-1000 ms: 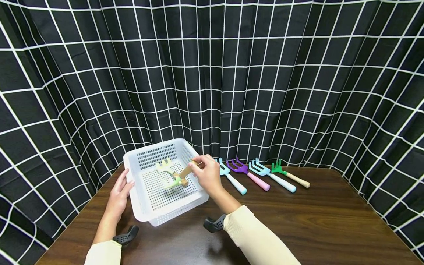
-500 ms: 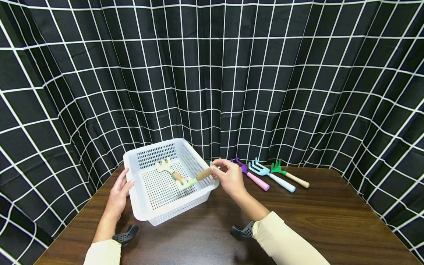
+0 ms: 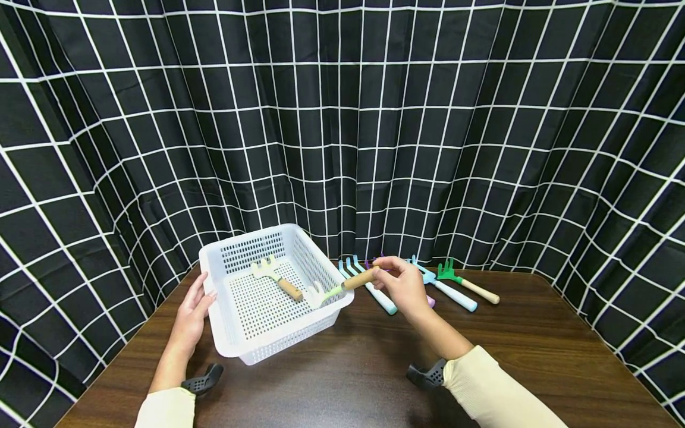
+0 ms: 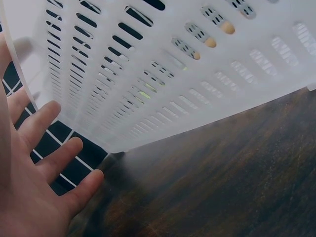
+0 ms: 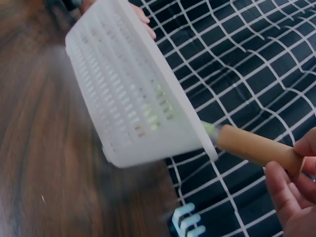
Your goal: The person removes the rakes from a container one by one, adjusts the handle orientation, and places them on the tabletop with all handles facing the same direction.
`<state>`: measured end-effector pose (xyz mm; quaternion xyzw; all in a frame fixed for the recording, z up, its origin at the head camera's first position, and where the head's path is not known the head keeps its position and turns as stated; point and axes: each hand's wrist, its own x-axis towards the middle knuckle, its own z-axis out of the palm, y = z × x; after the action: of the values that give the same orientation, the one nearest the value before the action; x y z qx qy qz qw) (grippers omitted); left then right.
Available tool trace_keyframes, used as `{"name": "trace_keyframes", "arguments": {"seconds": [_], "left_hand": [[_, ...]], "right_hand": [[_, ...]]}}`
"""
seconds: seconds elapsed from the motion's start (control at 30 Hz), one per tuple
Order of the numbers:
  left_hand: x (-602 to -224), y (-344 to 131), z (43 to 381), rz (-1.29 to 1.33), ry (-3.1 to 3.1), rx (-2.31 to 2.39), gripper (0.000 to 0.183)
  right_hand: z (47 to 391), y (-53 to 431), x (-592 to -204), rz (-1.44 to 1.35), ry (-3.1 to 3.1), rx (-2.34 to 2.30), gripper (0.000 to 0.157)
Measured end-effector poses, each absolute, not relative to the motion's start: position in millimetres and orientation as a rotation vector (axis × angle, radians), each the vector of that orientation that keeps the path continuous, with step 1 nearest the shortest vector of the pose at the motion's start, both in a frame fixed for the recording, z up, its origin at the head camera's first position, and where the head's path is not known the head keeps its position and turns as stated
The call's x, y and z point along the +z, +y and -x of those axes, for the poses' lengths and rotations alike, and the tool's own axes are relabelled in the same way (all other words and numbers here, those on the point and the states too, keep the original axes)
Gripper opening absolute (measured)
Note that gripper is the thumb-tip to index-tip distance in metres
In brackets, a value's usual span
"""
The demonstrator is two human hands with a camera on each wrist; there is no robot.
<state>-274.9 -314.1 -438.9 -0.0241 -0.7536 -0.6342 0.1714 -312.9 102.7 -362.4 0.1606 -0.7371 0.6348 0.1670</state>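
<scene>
My left hand (image 3: 189, 312) holds the left rim of a white plastic basket (image 3: 257, 340), thumb over the edge; in the left wrist view its other fingers (image 4: 64, 153) spread beside the perforated wall. My right hand (image 3: 401, 288) pinches the end of the wooden handle of a pale green hand rake (image 3: 358, 279). That rake slants across the basket's right rim, its pale tines inside. Another hand rake (image 3: 289, 289), with pale yellow tines and a wooden handle, lies on the basket floor. In the right wrist view the held handle (image 5: 256, 147) sticks out past the rim.
Right of the basket on the wooden table (image 3: 321, 386) lie a light blue rake (image 3: 382, 299), a purple and pink rake partly hidden by my right hand, another blue rake (image 3: 455, 295) and a green rake (image 3: 478, 290). A black gridded curtain (image 3: 342, 119) stands behind.
My right hand has drawn the pale green rake rightward from over the basket's middle to its right rim, lowering the handle toward level. The left hand and basket have stayed put.
</scene>
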Motion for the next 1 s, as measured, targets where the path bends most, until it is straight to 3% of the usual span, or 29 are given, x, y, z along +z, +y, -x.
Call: {"name": "trace_keyframes", "arguments": {"seconds": [0.6,1.0], "left_hand": [[-437.4,-314.4,274.0,0.052,-2.158,-1.801,0.062],[-437.8,-313.6,274.0,0.061,-2.142,-1.799,0.061]], "right_hand": [[310.4,156.8,-352.3,-0.397,-2.162,2.064,0.026],[308.7,184.1,-348.9,-0.436,-2.042,2.012,0.022]]}}
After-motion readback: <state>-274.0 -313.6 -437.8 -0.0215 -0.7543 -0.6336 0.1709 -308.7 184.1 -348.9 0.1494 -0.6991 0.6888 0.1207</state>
